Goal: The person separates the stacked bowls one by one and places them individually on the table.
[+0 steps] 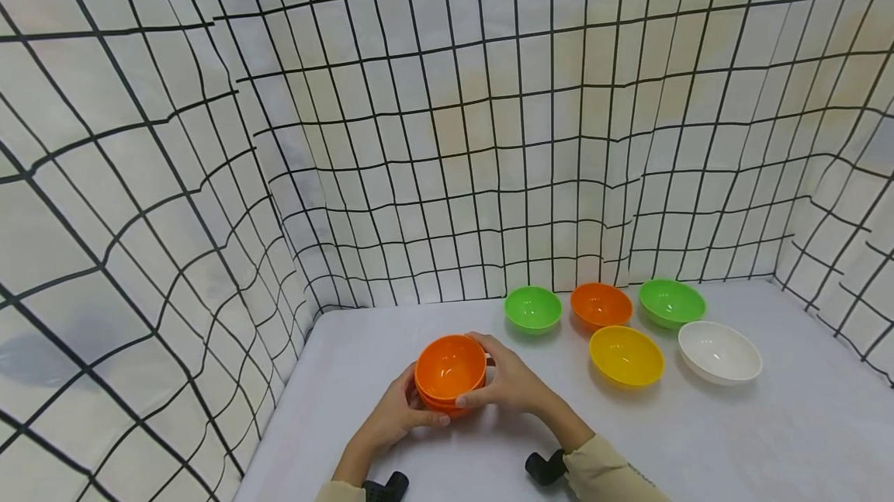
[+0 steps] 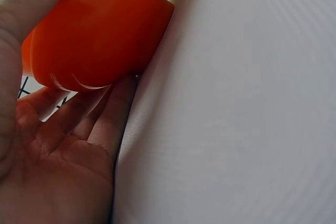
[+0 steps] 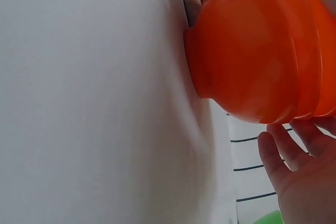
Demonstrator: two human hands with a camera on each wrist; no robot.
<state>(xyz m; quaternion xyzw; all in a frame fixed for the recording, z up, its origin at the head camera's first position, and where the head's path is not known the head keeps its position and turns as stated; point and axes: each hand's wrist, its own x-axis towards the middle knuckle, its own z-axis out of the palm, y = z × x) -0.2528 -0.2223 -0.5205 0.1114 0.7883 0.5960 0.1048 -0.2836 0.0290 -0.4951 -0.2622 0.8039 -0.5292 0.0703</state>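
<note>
A stack of nested orange bowls [image 1: 450, 368] stands on the white table, left of the other bowls. My left hand [image 1: 393, 413] holds its left side, with the thumb along the near side. On the right, my right hand [image 1: 515, 379] grips the stack, its thumb near the front rim and its fingers round the far side. In the right wrist view, the lowest bowl [image 3: 247, 51] has its foot on the cloth, with the rims of others above it. The left wrist view shows my left fingers [image 2: 107, 116] against the orange side.
Behind and to the right stand a green bowl [image 1: 533, 310], another orange bowl [image 1: 601, 306], a second green bowl [image 1: 672, 303], a yellow bowl [image 1: 626, 357] and a white bowl [image 1: 719, 353]. White walls with black grid lines [image 1: 489, 137] enclose the white-covered table [image 1: 782, 440].
</note>
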